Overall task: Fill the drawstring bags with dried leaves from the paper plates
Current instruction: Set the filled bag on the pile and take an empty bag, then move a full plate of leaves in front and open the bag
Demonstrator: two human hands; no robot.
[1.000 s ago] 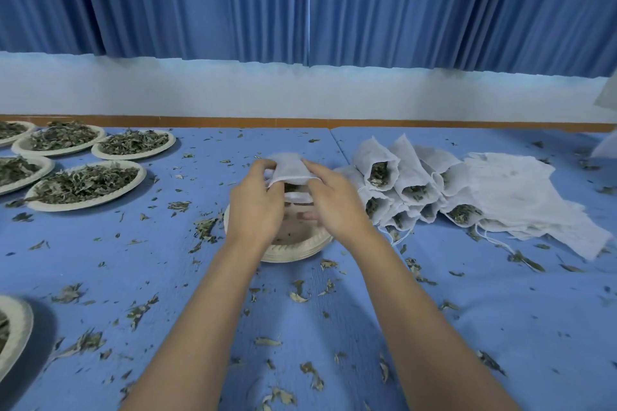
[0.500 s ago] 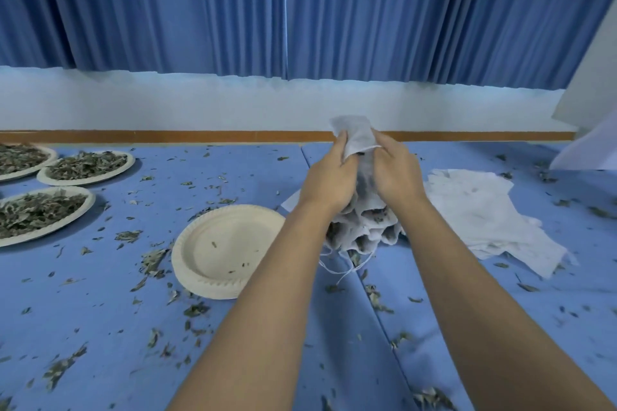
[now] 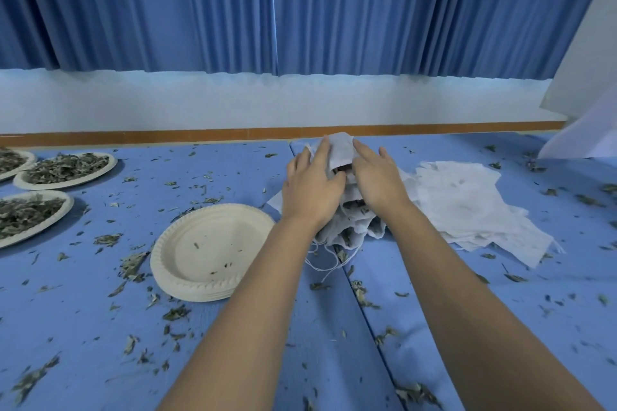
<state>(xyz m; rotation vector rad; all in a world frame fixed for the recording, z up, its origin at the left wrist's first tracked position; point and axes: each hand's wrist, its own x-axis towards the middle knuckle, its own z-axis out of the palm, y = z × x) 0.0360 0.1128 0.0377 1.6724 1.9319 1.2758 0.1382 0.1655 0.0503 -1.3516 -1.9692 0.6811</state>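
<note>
Over blue table (image 3: 100, 327), arms outstretched, left hand (image 3: 312, 188) and right hand (image 3: 377, 182) flat against filled bag (image 3: 340, 152)

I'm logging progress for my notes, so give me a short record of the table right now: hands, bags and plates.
left hand: fingers straight, resting on top bag
right hand: fingers straight, touching the same bag
top bag: white, lying on the filled pile
filled pile: leaves showing at the mouths
empty bags: flat stack right of the pile
empty plates: stacked left of the pile
leaf plates: far left
</note>
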